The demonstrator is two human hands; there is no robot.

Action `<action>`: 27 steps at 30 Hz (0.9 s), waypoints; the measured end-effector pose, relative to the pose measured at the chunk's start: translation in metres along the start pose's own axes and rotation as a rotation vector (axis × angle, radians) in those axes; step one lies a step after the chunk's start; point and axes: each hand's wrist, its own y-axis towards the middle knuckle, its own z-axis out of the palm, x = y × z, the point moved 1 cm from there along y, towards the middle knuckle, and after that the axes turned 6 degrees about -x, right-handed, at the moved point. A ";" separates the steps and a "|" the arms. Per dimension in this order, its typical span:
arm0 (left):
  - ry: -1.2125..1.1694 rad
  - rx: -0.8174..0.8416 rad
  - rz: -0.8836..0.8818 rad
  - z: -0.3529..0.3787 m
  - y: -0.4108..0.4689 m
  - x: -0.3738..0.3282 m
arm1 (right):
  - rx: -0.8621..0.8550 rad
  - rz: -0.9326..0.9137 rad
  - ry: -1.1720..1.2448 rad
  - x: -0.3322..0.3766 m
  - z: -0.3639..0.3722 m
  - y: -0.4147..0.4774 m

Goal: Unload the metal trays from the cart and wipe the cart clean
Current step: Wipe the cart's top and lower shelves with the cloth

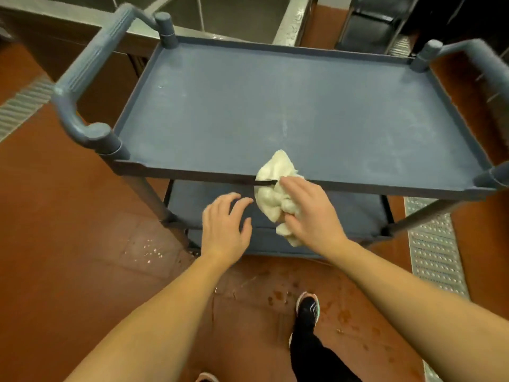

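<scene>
A grey-blue plastic cart [275, 106] stands in front of me, its top shelf bare and streaked with pale smears. No metal trays are in view. A crumpled white cloth [271, 183] drapes over the near rim of the top shelf. My right hand [308, 210] holds the cloth from the right, thumb curled into its lower folds. My left hand [224, 224] hovers just left of the cloth with fingers spread and relaxed, holding nothing. A lower shelf [355, 213] shows beneath the hands.
Curved cart handles stick out at the left end [82, 78] and the right end [473, 59]. A steel sink counter [292, 23] stands behind the cart. The red tile floor carries a metal drain grate [435, 249] at right. My black shoe [307, 307] stands below.
</scene>
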 end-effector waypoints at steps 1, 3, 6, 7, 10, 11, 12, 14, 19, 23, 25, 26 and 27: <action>-0.039 0.047 -0.050 0.004 -0.010 0.006 | 0.025 0.044 -0.019 0.001 0.010 -0.011; -0.097 0.138 -0.150 0.016 -0.021 0.022 | 0.033 0.170 0.000 -0.003 0.031 -0.025; -0.143 0.171 -0.172 0.043 -0.021 0.046 | 0.017 0.203 0.015 -0.018 0.062 -0.031; -0.155 0.170 -0.166 0.056 -0.020 0.054 | 0.011 0.186 0.024 -0.026 0.074 -0.032; -0.197 0.136 -0.195 0.106 -0.016 0.084 | -0.033 0.231 0.071 -0.060 0.126 -0.035; -0.221 0.114 -0.226 0.126 -0.015 0.096 | -0.054 0.270 0.069 -0.074 0.146 -0.034; -0.250 0.097 -0.261 0.147 -0.016 0.107 | -0.071 0.315 0.066 -0.089 0.167 -0.032; -0.308 0.060 -0.314 0.187 -0.018 0.127 | -0.102 0.352 0.112 -0.115 0.209 -0.022; -0.428 -0.127 -0.293 0.268 0.001 0.159 | -0.113 0.215 0.159 -0.149 0.304 0.025; -0.380 -0.236 -0.213 0.300 0.010 0.164 | -0.044 0.111 0.000 -0.172 0.352 0.043; -0.212 -0.283 -0.081 0.305 0.009 0.166 | -0.087 0.177 0.041 -0.187 0.353 0.047; -0.153 -0.295 -0.047 0.306 0.008 0.168 | -0.098 0.204 0.045 -0.195 0.351 0.049; -0.119 -0.298 -0.033 0.306 0.009 0.171 | -0.098 0.231 0.032 -0.204 0.346 0.050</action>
